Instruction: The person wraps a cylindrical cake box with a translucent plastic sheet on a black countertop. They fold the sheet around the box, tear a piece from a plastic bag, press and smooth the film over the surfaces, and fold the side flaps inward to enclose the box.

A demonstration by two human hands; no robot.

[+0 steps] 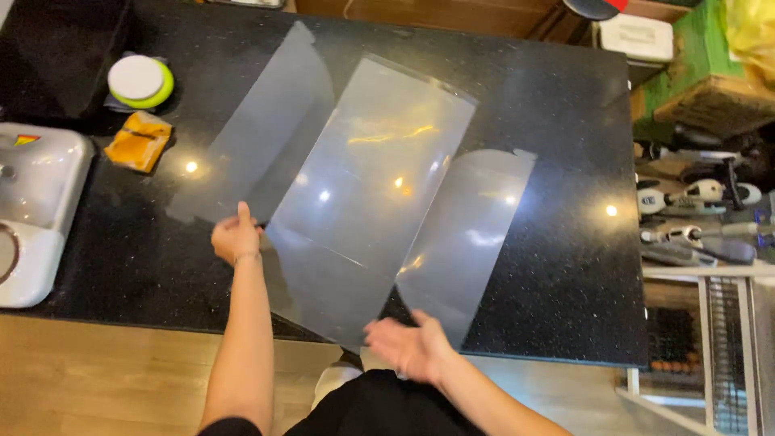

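Note:
Three clear plastic sheets lie fanned over a black speckled countertop [557, 266]. The left sheet [266, 129] and the right sheet [472, 234] lie flat. The middle sheet [371, 186] overlaps both. My left hand [236, 236] pinches the lower left edge of the sheets, thumb up. Over the counter's front edge, my right hand [408, 345] is blurred, fingers spread, at the bottom corner of the middle sheet; whether it grips the sheet is unclear.
A green-rimmed white round lid [139, 81] and an orange pouch [140, 140] sit at the counter's back left. A white appliance [36, 202] stands at the left edge. Tools and clutter fill a shelf [702, 210] on the right. Wooden floor lies below.

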